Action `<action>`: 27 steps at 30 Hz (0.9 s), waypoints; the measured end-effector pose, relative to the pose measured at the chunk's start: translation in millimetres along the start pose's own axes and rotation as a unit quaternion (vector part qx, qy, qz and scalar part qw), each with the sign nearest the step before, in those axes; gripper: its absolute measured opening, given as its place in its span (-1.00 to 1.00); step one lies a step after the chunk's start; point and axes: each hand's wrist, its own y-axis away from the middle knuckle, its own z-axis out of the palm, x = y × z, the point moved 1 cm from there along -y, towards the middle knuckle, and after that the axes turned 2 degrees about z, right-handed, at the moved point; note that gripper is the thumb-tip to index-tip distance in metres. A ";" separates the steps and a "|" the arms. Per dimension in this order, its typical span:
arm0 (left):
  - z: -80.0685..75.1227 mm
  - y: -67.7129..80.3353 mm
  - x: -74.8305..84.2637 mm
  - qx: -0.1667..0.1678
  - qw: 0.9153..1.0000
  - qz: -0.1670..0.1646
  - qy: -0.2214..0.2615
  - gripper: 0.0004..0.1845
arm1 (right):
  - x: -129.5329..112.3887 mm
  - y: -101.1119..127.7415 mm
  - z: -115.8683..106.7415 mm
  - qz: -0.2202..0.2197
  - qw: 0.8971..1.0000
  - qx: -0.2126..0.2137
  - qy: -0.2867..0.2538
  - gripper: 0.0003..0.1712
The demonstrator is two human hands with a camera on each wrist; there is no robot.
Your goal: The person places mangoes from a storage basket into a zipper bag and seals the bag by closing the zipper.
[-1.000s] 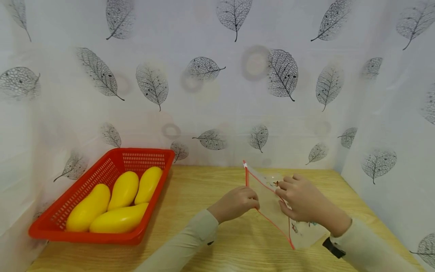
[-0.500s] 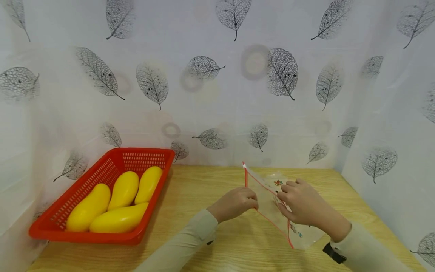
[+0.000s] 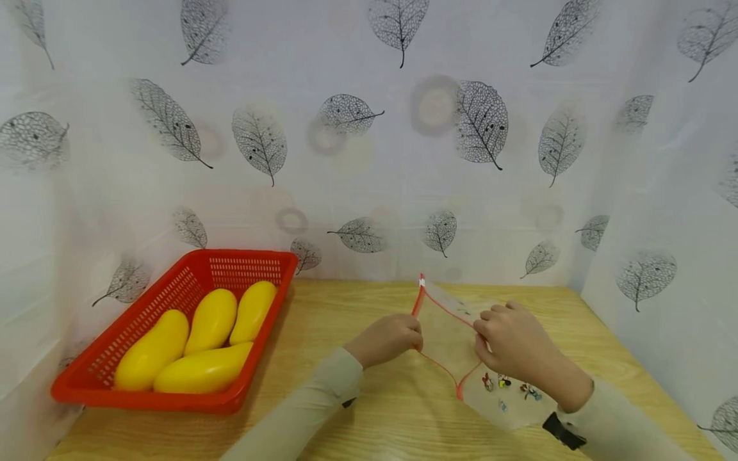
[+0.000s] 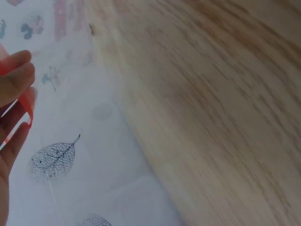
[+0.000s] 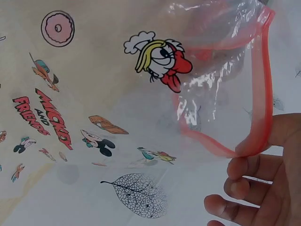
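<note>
Clear zip bag point(image 3: 446, 336) with red seal right of the red basket point(image 3: 104, 378), we see left hand point(image 3: 385, 339) and right hand point(image 3: 507, 342) pinching its rims apart.

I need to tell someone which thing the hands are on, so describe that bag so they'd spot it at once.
On the right half of the wooden table, away from the red basket of yellow fruit, the left hand and right hand pinch a plastic bag. It alone is see-through, with a red zip rim and small cartoon prints.
</note>
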 end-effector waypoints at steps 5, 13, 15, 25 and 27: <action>0.8 2.4 -2.0 -0.008 1.000 -0.001 0.015 -0.92 | -3.1 -1.8 4.4 0.008 1.000 0.007 0.005 -0.66; -5.3 -5.5 7.0 0.004 1.000 0.015 0.014 -0.90 | -7.5 -3.9 14.3 0.002 0.999 0.034 0.008 -0.69; -7.4 -8.1 9.4 0.012 1.000 0.024 0.010 -0.92 | -8.5 -4.4 15.5 -0.001 0.999 0.044 0.007 -0.70; -9.1 -7.1 10.8 -0.022 1.000 0.020 0.001 -0.88 | -9.4 -4.2 17.2 -0.003 0.999 0.055 0.001 -0.87; -9.8 -6.0 10.8 -0.024 1.000 0.016 0.010 -0.86 | -10.0 -5.3 17.7 -0.003 0.999 0.050 0.005 -0.88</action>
